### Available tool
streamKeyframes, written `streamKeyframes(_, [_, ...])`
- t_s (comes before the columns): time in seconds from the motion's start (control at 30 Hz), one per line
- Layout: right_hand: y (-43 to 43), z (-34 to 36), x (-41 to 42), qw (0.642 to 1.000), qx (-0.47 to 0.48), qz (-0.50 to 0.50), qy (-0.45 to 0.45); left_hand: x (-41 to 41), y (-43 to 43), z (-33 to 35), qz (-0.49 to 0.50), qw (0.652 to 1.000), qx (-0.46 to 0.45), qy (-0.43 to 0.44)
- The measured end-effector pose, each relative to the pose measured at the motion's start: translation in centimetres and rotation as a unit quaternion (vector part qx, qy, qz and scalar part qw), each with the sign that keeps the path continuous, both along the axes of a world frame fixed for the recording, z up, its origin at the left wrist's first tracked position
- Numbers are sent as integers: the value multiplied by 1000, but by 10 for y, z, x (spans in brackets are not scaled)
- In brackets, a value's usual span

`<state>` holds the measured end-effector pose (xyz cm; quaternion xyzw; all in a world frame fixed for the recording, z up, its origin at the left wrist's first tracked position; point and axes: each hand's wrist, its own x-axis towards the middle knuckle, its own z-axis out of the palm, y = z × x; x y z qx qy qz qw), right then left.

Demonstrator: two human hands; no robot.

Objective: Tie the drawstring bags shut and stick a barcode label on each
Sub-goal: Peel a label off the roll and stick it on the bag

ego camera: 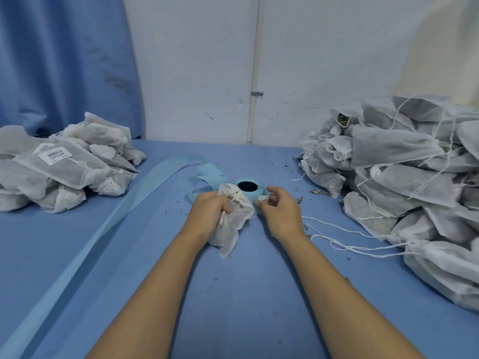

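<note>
Two bare forearms [160, 294] reach over the blue table [233, 307]. The left grip [210, 211] is closed round the gathered neck of a white bag [233, 224], which hangs crumpled below it onto the table, its string bunched at the fingers. Just beside it, the right grip [281, 211] has thumb and forefinger pinching a white label [264, 200] at the edge of the roll [248, 189] beyond both grips. The tying looks done and the labelling begun. Next, the label must peel clean off its backing, then be pressed flat on smoothed cloth. Spent backing [103, 224] trails left. Labelled bags [64, 164] lie far left and loose-stringed ones [401, 177] far right.
</note>
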<state>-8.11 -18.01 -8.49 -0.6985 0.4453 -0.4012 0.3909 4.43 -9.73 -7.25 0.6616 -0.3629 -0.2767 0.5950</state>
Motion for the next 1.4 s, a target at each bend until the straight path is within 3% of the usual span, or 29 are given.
streamKeyframes(0.23, [-3,-4,0,996,-24,-81,-8,-2,-1,1,-13,1000,-10,11])
streamKeyframes(0.5, [5,-5,-6,994,-26,-104,-10,-5,2,1,-2,1000,-16,9])
streamKeyframes(0.6, [8,-3,-8,996,-19,-88,-30,-6,3,2,16,1000,-16,5])
streamKeyframes(0.8, [18,8,-8,984,39,0,-171,-8,3,2,48,999,-18,6])
streamKeyframes(1.0, [22,13,-4,974,69,39,-214,-3,6,5,88,996,-20,-7])
streamKeyframes(1.1, [24,14,-4,970,78,55,-225,1,6,5,70,992,-59,90])
streamKeyframes(1.2, [25,18,-4,948,111,83,-287,1,6,9,28,980,-95,175])
streamKeyframes(1.3, [24,24,-7,897,184,128,-382,-2,6,13,5,972,-128,199])
streamKeyframes(1.4, [26,27,-9,871,218,201,-392,-4,6,15,-14,962,-159,221])
